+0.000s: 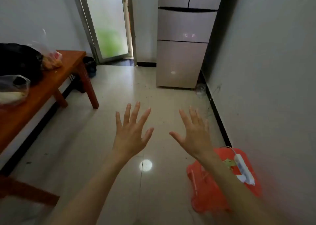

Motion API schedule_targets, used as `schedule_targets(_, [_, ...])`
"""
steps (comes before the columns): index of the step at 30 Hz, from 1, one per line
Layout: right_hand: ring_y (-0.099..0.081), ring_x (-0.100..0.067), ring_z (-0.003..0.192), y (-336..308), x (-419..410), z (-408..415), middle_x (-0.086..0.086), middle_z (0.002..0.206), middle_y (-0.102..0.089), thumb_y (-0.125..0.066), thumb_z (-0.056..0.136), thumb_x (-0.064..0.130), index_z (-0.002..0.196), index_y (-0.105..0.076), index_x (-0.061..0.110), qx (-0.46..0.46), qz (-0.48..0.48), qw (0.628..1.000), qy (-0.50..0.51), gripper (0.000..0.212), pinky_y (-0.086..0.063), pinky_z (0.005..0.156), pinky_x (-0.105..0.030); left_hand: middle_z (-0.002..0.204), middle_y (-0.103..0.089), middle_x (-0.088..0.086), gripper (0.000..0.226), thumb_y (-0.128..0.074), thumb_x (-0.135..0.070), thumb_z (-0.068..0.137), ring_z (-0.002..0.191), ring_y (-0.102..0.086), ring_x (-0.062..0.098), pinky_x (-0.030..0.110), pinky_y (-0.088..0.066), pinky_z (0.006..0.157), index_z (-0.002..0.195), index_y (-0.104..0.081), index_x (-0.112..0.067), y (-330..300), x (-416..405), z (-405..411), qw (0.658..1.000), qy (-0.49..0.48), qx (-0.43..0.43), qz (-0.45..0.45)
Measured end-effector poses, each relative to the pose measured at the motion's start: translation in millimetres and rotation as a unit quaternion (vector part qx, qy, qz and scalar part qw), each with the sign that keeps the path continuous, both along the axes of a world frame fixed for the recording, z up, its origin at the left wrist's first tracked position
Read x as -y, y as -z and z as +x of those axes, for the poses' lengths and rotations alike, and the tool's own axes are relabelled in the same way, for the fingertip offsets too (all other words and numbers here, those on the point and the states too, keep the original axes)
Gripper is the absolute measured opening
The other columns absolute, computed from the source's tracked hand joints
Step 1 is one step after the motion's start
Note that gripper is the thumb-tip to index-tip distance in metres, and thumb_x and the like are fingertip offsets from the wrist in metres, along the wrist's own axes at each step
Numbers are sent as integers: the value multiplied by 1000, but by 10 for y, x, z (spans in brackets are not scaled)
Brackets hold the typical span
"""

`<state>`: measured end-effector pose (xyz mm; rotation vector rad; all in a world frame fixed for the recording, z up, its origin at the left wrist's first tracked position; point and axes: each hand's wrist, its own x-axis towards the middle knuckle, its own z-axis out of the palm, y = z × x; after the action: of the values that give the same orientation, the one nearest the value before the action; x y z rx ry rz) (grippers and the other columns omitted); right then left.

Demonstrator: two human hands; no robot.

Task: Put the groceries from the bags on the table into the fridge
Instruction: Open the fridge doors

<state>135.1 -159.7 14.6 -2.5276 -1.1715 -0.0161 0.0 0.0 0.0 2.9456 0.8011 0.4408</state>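
Observation:
My left hand [131, 132] and my right hand [195, 134] are stretched out in front of me over the tiled floor, fingers spread, holding nothing. A silver fridge [183, 53] stands against the far wall to the right, all its doors closed. On the wooden table [56, 81] at the left lie a black bag [18, 60], a clear bag with reddish groceries [53, 58] and another clear bag with pale food [13, 91]. Both hands are well away from the bags and the fridge.
A red plastic stool [213, 190] with a white power strip [242, 170] on it stands by the right wall near my right arm. A frosted glass door [109, 24] is at the back, with a dark bin [89, 65] beside the table leg.

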Motion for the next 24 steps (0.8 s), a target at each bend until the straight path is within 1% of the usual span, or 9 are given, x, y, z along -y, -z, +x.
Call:
schedule_targets(1, [3, -25, 145, 37, -38, 72, -5, 158, -3, -50, 83, 60, 148, -8, 31, -2, -8, 1000, 2, 83, -8, 114, -56, 157, -3, 6, 69, -16, -62, 82, 143, 5, 28, 56, 4, 109, 145, -7, -36, 41, -25, 56, 1000, -5, -13, -12])
schedule_targets(4, [3, -25, 145, 135, -189, 365, -5, 158, -2, -48, 83, 60, 148, -6, 31, -10, -24, 1000, 4, 83, -7, 115, -55, 157, -3, 6, 70, -14, -63, 82, 143, 6, 27, 55, 6, 109, 145, -6, -36, 222, -178, 267, 1000, -16, -23, -11])
schedule_targets(9, [5, -23, 145, 222, -663, 993, -5, 158, 0, -48, 84, 60, 149, -5, 30, -25, -18, 999, 11, 83, -5, 115, -54, 158, -1, 5, 70, -13, -64, 81, 142, 12, 23, 53, 8, 109, 145, -5, -37, 353, -701, 838, 999, -15, -11, -38])
schedule_targets(14, [6, -23, 145, 171, -1325, 1798, -6, 158, 0, -49, 83, 61, 149, -6, 29, -28, -13, 999, 32, 85, -3, 114, -54, 157, 6, 3, 75, -9, -66, 78, 140, 19, 20, 51, 11, 109, 147, -5, -35, 233, -1434, 1680, 999, -7, -4, -49])
schedule_targets(18, [6, -23, 145, 73, -1805, 2378, -4, 158, 1, -48, 83, 62, 149, -5, 29, -21, -9, 999, 43, 85, -2, 114, -53, 158, 3, 4, 75, -12, -65, 79, 137, 22, 17, 49, 13, 109, 147, -8, -33, 121, -1946, 2359, 999, 9, 13, -50])
schedule_targets(20, [7, -23, 145, 61, -1986, 2644, -4, 158, 1, -47, 84, 61, 149, -4, 28, -19, -20, 998, 50, 85, -2, 114, -53, 158, 3, 4, 74, -13, -65, 80, 138, 21, 17, 49, 13, 108, 147, -8, -34, 159, -2108, 2640, 998, 24, 2, -51])
schedule_targets(24, [6, -23, 145, 99, -2335, 3200, -4, 158, 1, -47, 84, 61, 149, -4, 29, -31, -30, 997, 67, 85, -3, 114, -53, 157, -4, 6, 73, -15, -64, 81, 143, 10, 25, 51, 9, 109, 147, -13, -32, 274, -2424, 3158, 997, 36, -11, -68])
